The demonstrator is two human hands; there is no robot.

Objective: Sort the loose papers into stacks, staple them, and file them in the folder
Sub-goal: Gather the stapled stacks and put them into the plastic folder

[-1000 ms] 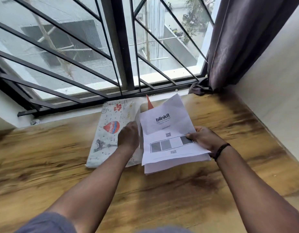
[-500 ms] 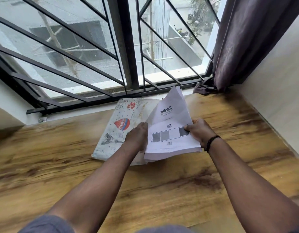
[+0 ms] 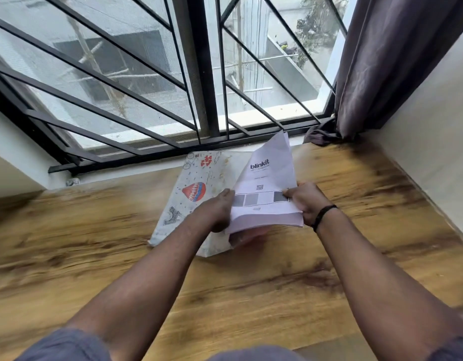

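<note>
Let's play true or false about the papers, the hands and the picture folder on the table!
1. Both hands hold the stack of papers. True: the left hand grips its left edge, the right hand its right edge.
2. The top sheet says "blinkit". True.
3. The folder with the balloon picture lies on the floor. False: it lies on the wooden table, by the window.
4. The wristband is on the left wrist. False: it is on the right wrist.
5. The curtain hangs at the left. False: it hangs at the right.
</note>
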